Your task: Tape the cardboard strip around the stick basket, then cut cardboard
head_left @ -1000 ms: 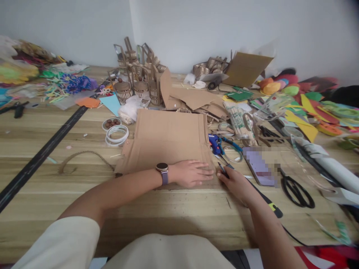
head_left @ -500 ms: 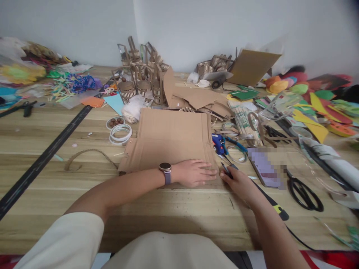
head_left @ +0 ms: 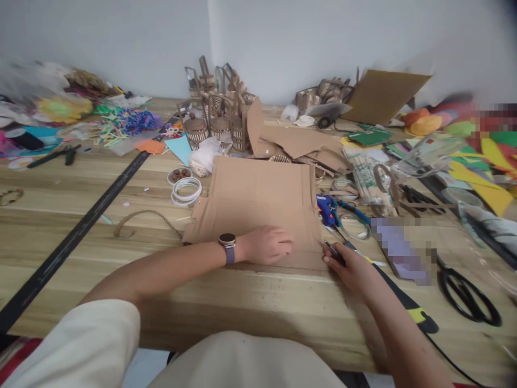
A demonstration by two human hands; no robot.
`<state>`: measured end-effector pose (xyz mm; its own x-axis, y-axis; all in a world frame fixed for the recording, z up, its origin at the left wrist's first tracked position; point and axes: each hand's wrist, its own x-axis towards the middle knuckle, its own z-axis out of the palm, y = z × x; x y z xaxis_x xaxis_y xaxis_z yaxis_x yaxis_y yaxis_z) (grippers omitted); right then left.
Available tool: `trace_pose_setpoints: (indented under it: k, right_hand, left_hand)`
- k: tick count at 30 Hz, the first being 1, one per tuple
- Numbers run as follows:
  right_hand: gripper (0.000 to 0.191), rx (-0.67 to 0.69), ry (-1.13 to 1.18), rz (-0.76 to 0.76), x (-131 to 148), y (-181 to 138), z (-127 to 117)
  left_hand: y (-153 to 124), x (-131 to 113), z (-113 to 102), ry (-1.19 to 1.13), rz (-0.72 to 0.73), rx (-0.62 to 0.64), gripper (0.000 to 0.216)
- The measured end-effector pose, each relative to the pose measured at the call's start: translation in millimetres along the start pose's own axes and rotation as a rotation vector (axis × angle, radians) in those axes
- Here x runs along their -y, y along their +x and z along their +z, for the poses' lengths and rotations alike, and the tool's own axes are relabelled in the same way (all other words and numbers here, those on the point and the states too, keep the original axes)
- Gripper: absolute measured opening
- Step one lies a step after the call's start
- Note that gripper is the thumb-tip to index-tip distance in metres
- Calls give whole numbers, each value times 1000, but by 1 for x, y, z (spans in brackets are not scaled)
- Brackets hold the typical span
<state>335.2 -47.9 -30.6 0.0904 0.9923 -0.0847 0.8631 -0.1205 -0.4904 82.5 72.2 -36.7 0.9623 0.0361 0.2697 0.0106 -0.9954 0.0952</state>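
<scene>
A flat sheet of brown cardboard [head_left: 258, 199] lies on the wooden table in front of me, its left side ragged and folded. My left hand [head_left: 269, 245], with a watch [head_left: 227, 240] at the wrist, rests near the cardboard's front edge. Its fingers are curled in, and their undersides are hidden. At the front right corner of the sheet, my right hand [head_left: 349, 267] grips a dark pen [head_left: 334, 252], its tip pointing up and left. Beyond that hand, a blue glue gun [head_left: 327, 210] lies against the right edge.
White tape rings [head_left: 186, 192] and a dish of brown beads [head_left: 180, 175] lie left of the cardboard. Small woven baskets [head_left: 197, 132] stand behind it. To the right are a black-and-yellow tool [head_left: 416, 315], a phone [head_left: 398, 250] and scissors [head_left: 468, 293]. A black strip [head_left: 81, 231] crosses the left side.
My left hand has drawn left, away from the right edge, and its flat fingers have curled in. My right hand still holds the pen near the corner. The view has shifted left.
</scene>
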Motion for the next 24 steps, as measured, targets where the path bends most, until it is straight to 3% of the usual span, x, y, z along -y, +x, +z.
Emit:
trace_pose_setpoints:
  k: [6, 9, 15, 20, 24]
  right_hand:
    - [16, 6, 24, -20, -4, 3, 1]
    - [16, 30, 30, -25, -4, 3, 0]
    - [15, 15, 31, 3, -8, 3, 0]
    - [23, -53, 78, -10, -9, 0, 4]
    - [17, -25, 31, -9, -6, -1, 4]
  left_hand:
    - [-85, 5, -34, 52, -89, 87, 26]
    - [-111, 3, -48, 56, -100, 175, 33]
    - [-118, -2, -60, -20, -125, 217, 34]
    - [-119, -1, -55, -47, -149, 217, 31]
    - [-122, 1, -49, -59, -149, 201, 31]
